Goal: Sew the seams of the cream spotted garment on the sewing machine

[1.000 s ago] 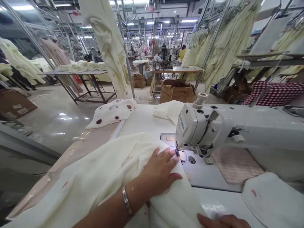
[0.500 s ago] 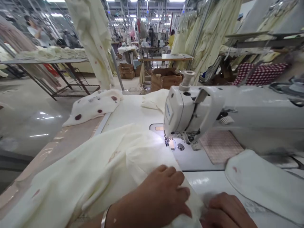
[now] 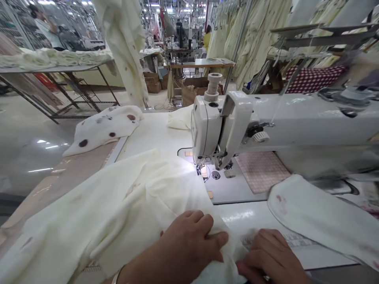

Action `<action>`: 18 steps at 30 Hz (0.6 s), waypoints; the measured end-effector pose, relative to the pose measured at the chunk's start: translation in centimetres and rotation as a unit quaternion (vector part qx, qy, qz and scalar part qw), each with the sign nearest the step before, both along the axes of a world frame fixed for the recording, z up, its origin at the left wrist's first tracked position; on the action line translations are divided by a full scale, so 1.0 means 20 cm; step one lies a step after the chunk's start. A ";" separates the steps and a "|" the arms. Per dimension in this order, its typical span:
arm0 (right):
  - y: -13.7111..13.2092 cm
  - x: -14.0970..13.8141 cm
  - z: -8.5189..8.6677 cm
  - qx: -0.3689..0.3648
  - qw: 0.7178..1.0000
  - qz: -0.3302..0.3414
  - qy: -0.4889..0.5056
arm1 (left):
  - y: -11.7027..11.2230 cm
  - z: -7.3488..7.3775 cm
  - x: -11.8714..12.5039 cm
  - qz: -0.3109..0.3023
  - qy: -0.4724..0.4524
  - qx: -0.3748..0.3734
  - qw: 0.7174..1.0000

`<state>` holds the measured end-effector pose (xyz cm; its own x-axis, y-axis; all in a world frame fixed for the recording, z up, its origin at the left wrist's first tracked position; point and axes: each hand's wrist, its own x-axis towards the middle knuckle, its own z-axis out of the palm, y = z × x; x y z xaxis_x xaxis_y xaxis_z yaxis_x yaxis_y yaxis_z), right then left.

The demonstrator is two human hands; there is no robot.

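A large piece of cream fabric (image 3: 118, 209) with a few faint reddish marks spreads over the sewing machine table. Its far right edge lies at the presser foot (image 3: 198, 169) of a white sewing machine (image 3: 207, 126), under the lit needle area. My left hand (image 3: 189, 240), a silver bangle at its wrist, rests on the fabric with curled fingers pinching the right edge. Just to the right, my right hand (image 3: 272, 254) is closed on the same edge nearer me; its fingertips are partly hidden by cloth.
Another cream cut piece (image 3: 319, 217) lies right of my right hand. A spotted cloth (image 3: 103, 128) sits at the table's far left corner. Pink checked cloth (image 3: 263, 171) lies under the machine arm. Behind are a garment-laden table (image 3: 56, 67), hanging garments (image 3: 254, 47) and a person (image 3: 49, 27).
My view has shifted, so the machine appears further left and higher. Both hands stay on the fabric's edge, slightly nearer me relative to the machine. A red dot now shows beside my left hand.
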<state>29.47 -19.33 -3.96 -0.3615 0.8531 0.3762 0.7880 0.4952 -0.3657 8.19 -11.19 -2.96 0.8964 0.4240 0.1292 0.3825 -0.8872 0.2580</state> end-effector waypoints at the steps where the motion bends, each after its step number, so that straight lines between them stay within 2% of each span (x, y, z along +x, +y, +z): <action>1: 0.01 0.00 0.01 -0.003 1.000 0.002 0.001 | 0.00 0.00 0.00 -0.003 0.003 0.001 1.000; 5: 0.04 0.00 0.04 0.023 0.999 0.030 -0.019 | 0.00 0.03 0.01 0.004 0.015 -0.024 1.000; 11: 0.08 0.00 0.06 0.011 0.996 0.069 -0.048 | 0.08 0.12 -0.01 0.172 0.115 -0.085 0.975; 13: 0.08 0.01 0.06 0.012 0.995 0.076 -0.062 | 0.09 0.11 -0.03 0.192 0.135 -0.088 0.968; 15: 0.09 0.01 0.06 0.017 0.994 0.082 -0.074 | 0.08 0.09 -0.04 0.183 0.119 -0.066 0.974; 18: 0.09 0.00 0.05 0.031 0.993 0.083 -0.076 | 0.05 0.06 -0.05 0.108 0.037 0.004 0.993</action>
